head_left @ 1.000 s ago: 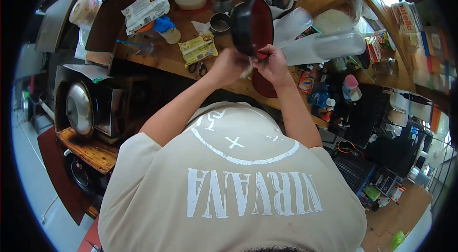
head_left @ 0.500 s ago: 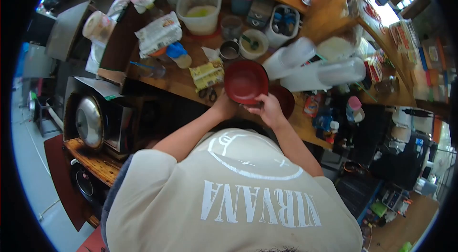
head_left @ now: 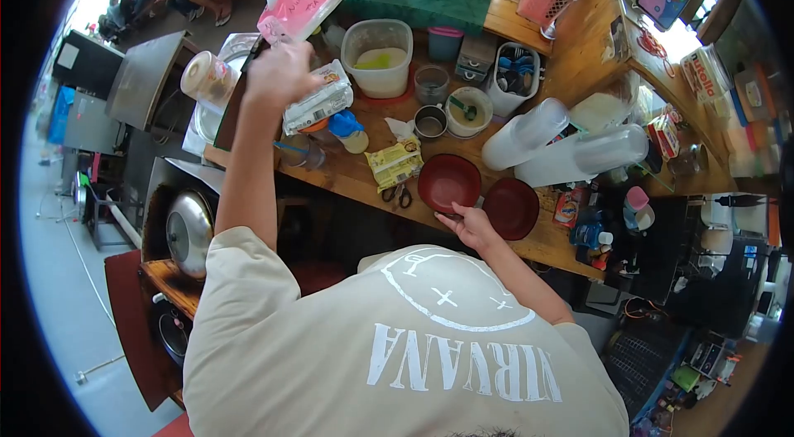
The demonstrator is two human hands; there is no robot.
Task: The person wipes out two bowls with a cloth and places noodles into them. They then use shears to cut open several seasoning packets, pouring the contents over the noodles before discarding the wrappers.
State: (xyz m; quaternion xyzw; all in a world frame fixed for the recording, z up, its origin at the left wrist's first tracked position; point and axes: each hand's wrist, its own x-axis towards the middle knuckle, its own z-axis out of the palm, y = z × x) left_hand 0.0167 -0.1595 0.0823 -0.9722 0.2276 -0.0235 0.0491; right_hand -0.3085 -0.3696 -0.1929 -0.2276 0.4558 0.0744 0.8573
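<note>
My right hand (head_left: 469, 227) grips the near rim of a dark red bowl (head_left: 449, 182), thumb over the edge and fingers beneath. A second dark red bowl (head_left: 510, 209) sits on the counter just right of it. My left hand (head_left: 285, 73), smeared by motion, is stretched out to the far left, right over the end of a white printed packet (head_left: 321, 98). Just beyond its fingers is a pink and white plastic package (head_left: 306, 0). A yellow packet (head_left: 395, 163) and black-handled scissors (head_left: 397, 194) lie left of the held bowl.
Behind the bowls stand a metal cup (head_left: 430, 121), a tub with a green spoon (head_left: 468, 112) and a large clear container (head_left: 377, 61). Stacked plastic cups (head_left: 579, 152) lie at the right. A blue-capped bottle (head_left: 348, 131) stands near the white packet. People sit at the far left.
My left hand has let go of the bowl and swung far out to the left. My right hand keeps the bowl, now lower, near the counter's front edge. The view has shifted too.
</note>
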